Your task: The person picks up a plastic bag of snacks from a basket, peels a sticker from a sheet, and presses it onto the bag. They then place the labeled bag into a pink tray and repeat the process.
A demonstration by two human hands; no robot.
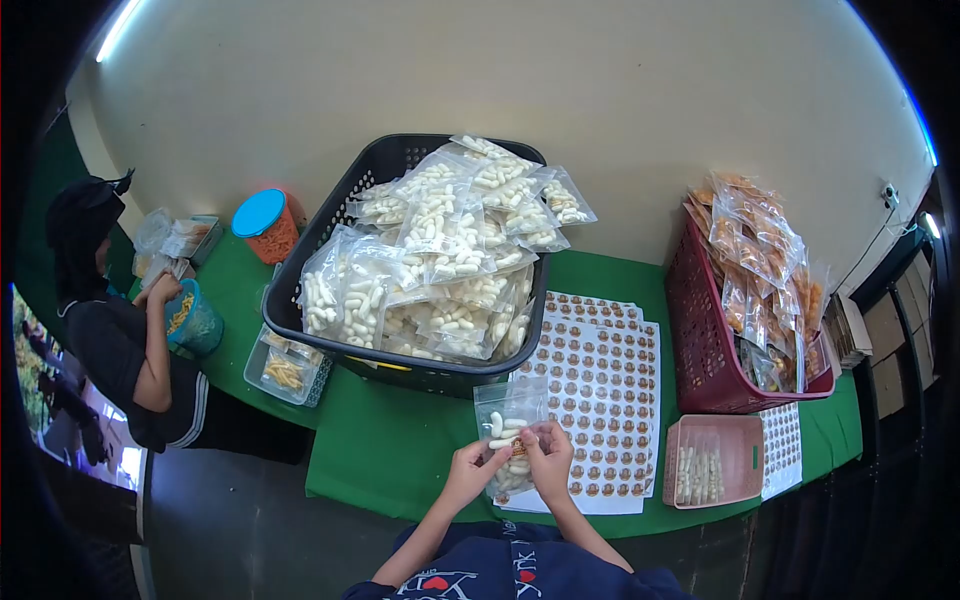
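Note:
Just in front of my body, a clear zip bag [508, 402] of white, capsule-shaped snacks is held up between both hands. My left hand [470, 470] grips its left side, thumb on the front. My right hand [550, 456] pinches the right side, its thumb by a small round brown sticker [518, 449] on the bag. Behind and under the bag lie white sheets [600, 390] printed with rows of round brown stickers. Beyond my hands stands a black basket [400, 368] heaped with similar filled bags [440, 225].
A maroon basket [690, 330] of orange snack bags and a pink tray [675, 440] stand right on the green table [390, 440]. At left, a co-worker [130, 340] handles a bag over a teal bucket [200, 335]. A blue-lidded tub [265, 225] and a plastic container [285, 375] are nearby.

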